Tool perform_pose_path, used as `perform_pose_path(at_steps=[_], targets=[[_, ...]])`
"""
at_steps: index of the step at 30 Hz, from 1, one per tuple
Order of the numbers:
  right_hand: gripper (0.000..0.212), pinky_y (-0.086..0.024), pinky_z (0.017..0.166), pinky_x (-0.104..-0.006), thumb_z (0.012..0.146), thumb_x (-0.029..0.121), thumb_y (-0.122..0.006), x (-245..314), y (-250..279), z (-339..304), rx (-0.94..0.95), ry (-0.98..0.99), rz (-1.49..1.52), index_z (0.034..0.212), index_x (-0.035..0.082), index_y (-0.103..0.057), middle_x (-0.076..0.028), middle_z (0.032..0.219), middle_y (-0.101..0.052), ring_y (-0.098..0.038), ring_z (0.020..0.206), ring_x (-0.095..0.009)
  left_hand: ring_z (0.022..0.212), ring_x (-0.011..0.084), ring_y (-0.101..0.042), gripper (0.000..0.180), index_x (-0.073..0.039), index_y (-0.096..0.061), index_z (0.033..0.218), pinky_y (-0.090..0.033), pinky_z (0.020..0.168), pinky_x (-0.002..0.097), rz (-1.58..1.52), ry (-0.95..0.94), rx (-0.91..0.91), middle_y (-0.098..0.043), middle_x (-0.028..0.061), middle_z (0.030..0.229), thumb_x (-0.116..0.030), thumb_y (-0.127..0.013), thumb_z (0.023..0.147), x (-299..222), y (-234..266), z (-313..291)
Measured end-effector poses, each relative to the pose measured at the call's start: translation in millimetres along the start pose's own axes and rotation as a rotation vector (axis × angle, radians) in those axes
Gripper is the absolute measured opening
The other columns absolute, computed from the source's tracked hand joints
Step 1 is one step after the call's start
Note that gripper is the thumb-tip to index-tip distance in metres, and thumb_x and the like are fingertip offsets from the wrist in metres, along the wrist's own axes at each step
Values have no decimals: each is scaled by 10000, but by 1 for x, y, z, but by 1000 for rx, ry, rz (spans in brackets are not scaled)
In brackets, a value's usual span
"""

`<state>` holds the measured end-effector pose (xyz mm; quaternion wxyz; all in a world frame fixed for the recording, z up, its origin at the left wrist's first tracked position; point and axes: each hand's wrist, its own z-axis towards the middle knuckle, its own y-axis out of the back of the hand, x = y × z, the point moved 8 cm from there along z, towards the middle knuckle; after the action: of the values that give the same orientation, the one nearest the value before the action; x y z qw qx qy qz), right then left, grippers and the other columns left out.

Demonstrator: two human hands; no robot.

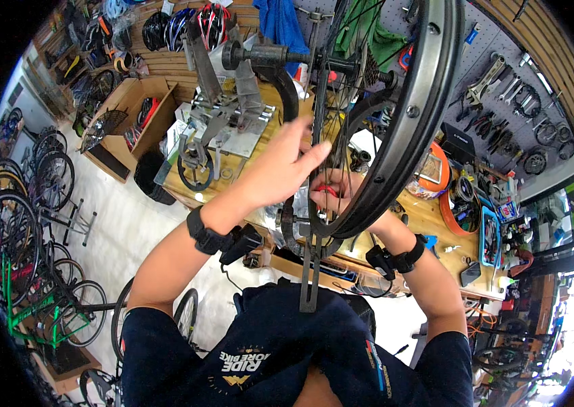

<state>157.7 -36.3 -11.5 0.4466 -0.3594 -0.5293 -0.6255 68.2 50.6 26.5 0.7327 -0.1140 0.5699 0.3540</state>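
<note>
A bicycle wheel with a black and silver rim (409,112) stands upright in front of me, held at its hub by a grey metal truing stand (266,55). My left hand (280,169) is at the wheel's left side, thumb stretched out towards the spokes. Its fingertips are partly hidden near the rim. On the right, my right hand (349,186) reaches in among the spokes, fingers closed around a small red spoke wrench (326,192). Rim and spokes cover part of that hand. A slotted metal bar (310,278) of the stand points towards my chest.
Below lies a wooden workbench (429,224) with an orange tub (460,210) and a blue tray (489,234) of small parts. Another metal fixture (232,125) stands at left. Tools hang on a pegboard (504,61). Bicycles (35,285) line the left side, beside a cardboard box (120,129).
</note>
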Motion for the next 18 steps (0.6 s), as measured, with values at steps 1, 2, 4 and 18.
perform_pose_path(at_steps=[1,2,4,18], targets=[[278,-479,607,-261,863,235,-750,9,1,-2,-17,-39,-50,941,16,-599,-18,753,-629,-568,674,-88,1108,287,-569,599,48,-430,1363,-447,956,365,-34,-97,-104,-529,223,1251,-353,-598,951,-25,8,-4],[293,-476,596,-262,859,250,-758,13,3,-6,-42,-85,-105,930,16,-596,-16,744,-624,-564,668,-87,1161,302,-541,595,43,-433,1365,-421,999,375,-74,-196,-201,-500,231,1295,-352,-597,951,-48,15,-6],[279,-503,605,-299,828,217,-762,21,10,-11,-191,-39,-281,937,11,-610,-66,722,-610,-599,668,-173,1216,324,-494,595,32,-437,1366,-373,1045,387,-59,-393,-126,-477,232,1320,-347,-612,942,-93,12,-2],[88,-469,546,-321,799,-3,-627,-28,35,-9,-381,93,-167,879,-17,-594,-149,655,-589,-579,557,-193,1076,330,-588,427,2,-572,1191,-457,933,376,276,-522,-59,-584,177,1158,-269,-684,881,-123,8,-5]])
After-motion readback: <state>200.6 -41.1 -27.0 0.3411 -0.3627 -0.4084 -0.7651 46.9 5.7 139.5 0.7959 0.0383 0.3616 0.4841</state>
